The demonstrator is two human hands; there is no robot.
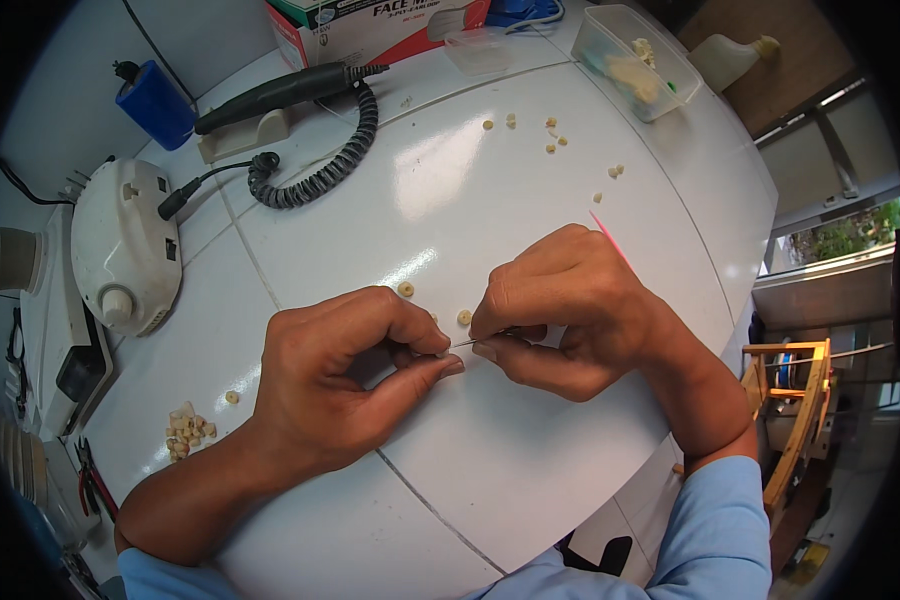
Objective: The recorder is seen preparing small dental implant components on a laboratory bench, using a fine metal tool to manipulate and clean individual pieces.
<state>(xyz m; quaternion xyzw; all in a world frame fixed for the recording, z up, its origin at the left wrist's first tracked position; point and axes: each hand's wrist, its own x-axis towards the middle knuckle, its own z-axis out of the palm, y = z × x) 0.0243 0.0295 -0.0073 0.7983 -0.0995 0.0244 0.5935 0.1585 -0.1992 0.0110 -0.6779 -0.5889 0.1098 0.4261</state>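
My left hand [345,375] is closed in a pinch, thumb against forefinger. Something small and whitish shows between those fingertips, mostly hidden. Closed around a thin pointed metal tool [463,344] is my right hand [570,315]; the tip reaches the left fingertips. A pink rod [610,240] sticks out behind the right hand, perhaps the same tool's other end. Just beyond the fingertips lie small ivory tooth-like pieces, one a holed piece [464,317] by the right forefinger, another holed piece [406,289] above the left hand.
A heap of tooth-like pieces [185,432] lies beside my left forearm; several more are scattered at the far right. Far left are a rotary handpiece [280,97] with coiled cord [340,165] and its white control box [125,245]. A clear plastic tub [635,70] stands at the back right.
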